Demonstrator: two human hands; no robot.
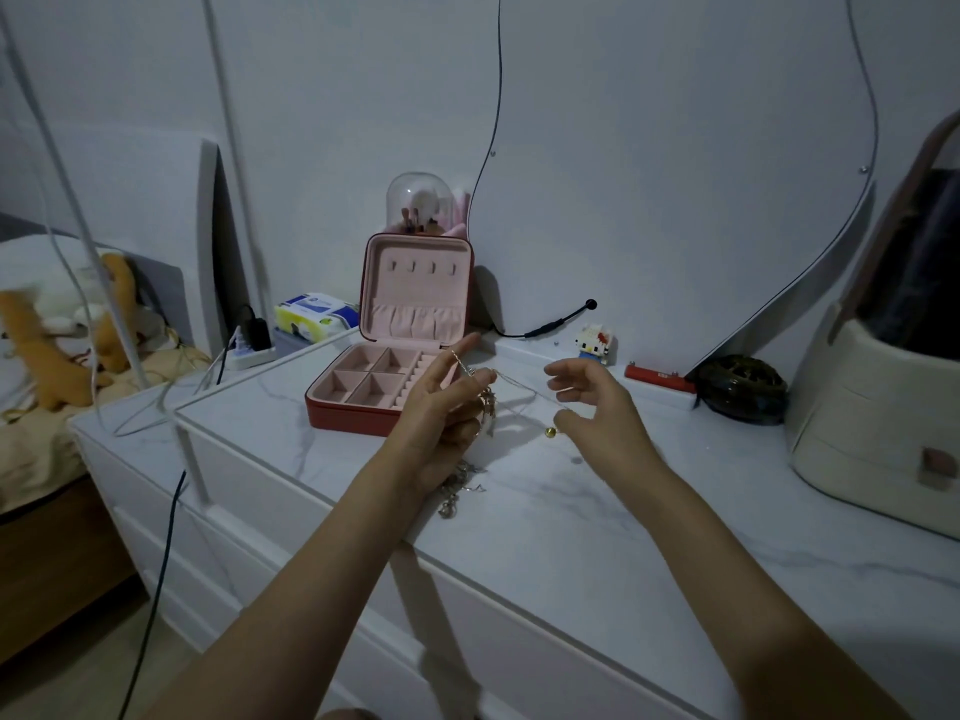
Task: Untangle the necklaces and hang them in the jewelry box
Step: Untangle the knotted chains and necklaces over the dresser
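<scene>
Print on the tissue pack (315,317) is unreadable.

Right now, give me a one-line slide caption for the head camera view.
Both hands, left and right, stretch a thin necklace chain above a marble dresser top, before an open pink jewelry box.

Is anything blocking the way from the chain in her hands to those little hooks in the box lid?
Nothing visible does. The chain is stretched between left hand and right hand; the jewelry box stands open, hooks bare.
</scene>
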